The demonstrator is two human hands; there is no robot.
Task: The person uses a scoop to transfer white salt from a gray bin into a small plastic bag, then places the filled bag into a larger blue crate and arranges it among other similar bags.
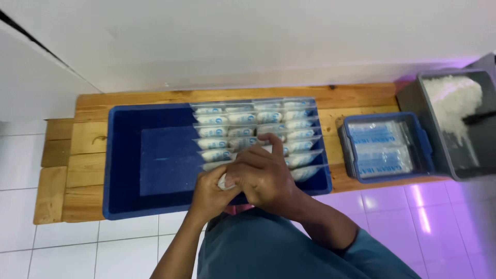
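Both hands meet over the near edge of a large blue tray (pixel 124 155). My left hand (pixel 209 194) and my right hand (pixel 268 173) together pinch a small clear packet of white powder (pixel 226 181), mostly hidden by the fingers. My right index finger is raised. Just beyond the hands, several rows of similar filled packets (pixel 256 126) lie overlapping in the tray's right half. The tray's left half shows bare blue floor.
The tray rests on a low wooden pallet (pixel 88 139) over white floor tiles. To the right stand a small blue bin (pixel 385 144) holding flat packets and a grey tub (pixel 454 124) of white powder with a dark scoop handle. A white wall runs behind.
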